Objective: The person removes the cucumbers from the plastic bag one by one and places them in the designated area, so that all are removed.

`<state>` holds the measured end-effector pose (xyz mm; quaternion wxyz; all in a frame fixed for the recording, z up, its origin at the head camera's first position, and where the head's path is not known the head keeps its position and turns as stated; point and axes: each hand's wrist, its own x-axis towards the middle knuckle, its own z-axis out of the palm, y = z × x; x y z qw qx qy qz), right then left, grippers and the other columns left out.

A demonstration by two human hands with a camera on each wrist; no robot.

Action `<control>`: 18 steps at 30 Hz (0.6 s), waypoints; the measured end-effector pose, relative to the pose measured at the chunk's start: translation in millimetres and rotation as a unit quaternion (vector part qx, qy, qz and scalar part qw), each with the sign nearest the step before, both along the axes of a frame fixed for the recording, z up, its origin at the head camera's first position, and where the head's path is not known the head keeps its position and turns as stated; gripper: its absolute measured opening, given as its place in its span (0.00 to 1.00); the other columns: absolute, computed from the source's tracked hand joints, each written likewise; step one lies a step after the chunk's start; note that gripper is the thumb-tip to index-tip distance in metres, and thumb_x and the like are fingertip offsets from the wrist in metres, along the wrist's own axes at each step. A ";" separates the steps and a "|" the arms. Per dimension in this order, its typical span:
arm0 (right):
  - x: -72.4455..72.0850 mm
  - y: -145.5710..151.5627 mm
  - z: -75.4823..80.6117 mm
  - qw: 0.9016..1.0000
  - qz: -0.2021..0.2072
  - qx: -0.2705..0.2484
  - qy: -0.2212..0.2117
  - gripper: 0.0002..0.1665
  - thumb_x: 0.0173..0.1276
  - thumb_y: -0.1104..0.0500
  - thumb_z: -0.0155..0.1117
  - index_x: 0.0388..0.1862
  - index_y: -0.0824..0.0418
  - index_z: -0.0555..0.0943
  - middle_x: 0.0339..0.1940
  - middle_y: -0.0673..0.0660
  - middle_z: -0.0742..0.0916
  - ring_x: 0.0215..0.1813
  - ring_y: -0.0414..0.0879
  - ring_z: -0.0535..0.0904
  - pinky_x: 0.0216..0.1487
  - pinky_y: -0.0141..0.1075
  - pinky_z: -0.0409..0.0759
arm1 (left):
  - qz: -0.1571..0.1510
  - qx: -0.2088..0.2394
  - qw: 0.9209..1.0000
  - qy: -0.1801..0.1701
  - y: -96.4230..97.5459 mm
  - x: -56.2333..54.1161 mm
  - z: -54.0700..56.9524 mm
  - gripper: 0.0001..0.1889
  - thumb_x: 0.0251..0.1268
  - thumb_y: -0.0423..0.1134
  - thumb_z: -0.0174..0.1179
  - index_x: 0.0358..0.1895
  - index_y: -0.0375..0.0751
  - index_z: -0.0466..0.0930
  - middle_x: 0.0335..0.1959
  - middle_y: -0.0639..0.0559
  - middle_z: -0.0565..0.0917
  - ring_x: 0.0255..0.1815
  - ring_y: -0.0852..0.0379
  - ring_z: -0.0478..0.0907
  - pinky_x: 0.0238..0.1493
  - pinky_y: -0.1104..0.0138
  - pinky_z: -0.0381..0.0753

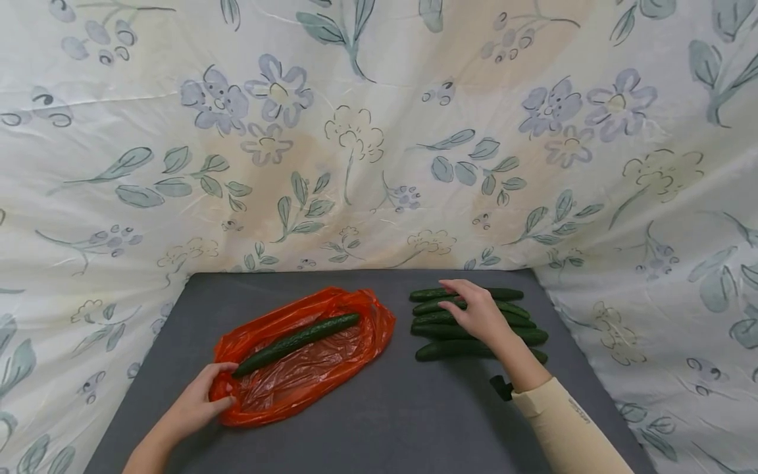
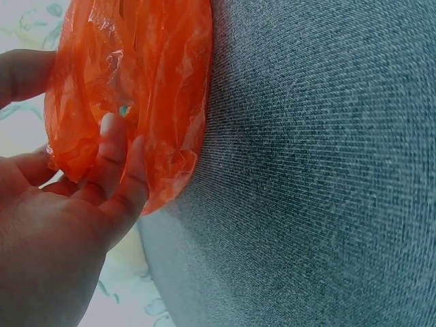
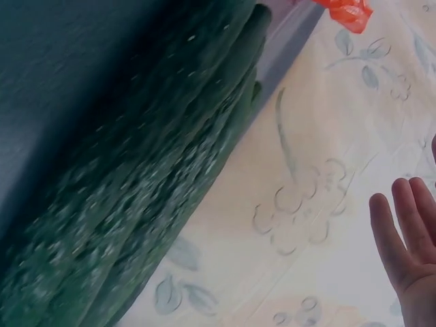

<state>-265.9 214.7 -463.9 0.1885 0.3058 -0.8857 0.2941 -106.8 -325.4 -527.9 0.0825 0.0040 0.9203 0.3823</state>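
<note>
An orange-red plastic bag (image 1: 302, 306) lies spread on the dark tabletop, its mouth facing up. Inside it, one long green cucumber (image 1: 299, 341) rests at a slant. My left hand (image 1: 198, 398) holds the bag's near left end; in the left wrist view its fingers (image 2: 109, 157) curl at the thin plastic. To the right, several cucumbers (image 1: 444, 350) lie side by side in a stack of rows. Over them hovers my right hand (image 1: 476, 313), thumb and fingers spread apart, holding nothing. The right wrist view shows the cucumbers (image 3: 136, 191) up close, with the fingers apart from them.
A dark grey table (image 1: 379, 421) bears everything. Floral cloth (image 1: 355, 164) hangs behind it and along both sides. A small black object (image 1: 501, 388) shows at the right wrist, beside the cream sleeve (image 1: 568, 421).
</note>
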 end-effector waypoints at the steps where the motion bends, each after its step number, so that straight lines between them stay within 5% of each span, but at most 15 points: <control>1: -0.4 -2.4 0.3 1.000 0.002 -0.001 -0.003 0.30 0.61 0.62 0.76 0.63 0.59 0.80 0.55 0.58 0.86 0.52 0.52 0.85 0.46 0.45 0.84 | 0.000 0.001 1.000 0.000 0.3 -0.2 -0.3 0.32 0.59 0.38 0.70 0.66 0.32 0.69 0.55 0.40 0.73 0.52 0.47 0.71 0.41 0.69 0.75; 18: -8.9 -59.9 8.7 0.998 0.049 -0.001 -0.033 0.28 0.65 0.59 0.73 0.64 0.57 0.80 0.58 0.58 0.86 0.49 0.48 0.84 0.45 0.41 0.84 | 0.001 0.004 1.000 0.000 4.4 -1.8 0.2 0.32 0.60 0.38 0.70 0.66 0.33 0.69 0.56 0.40 0.73 0.50 0.49 0.72 0.41 0.70 0.75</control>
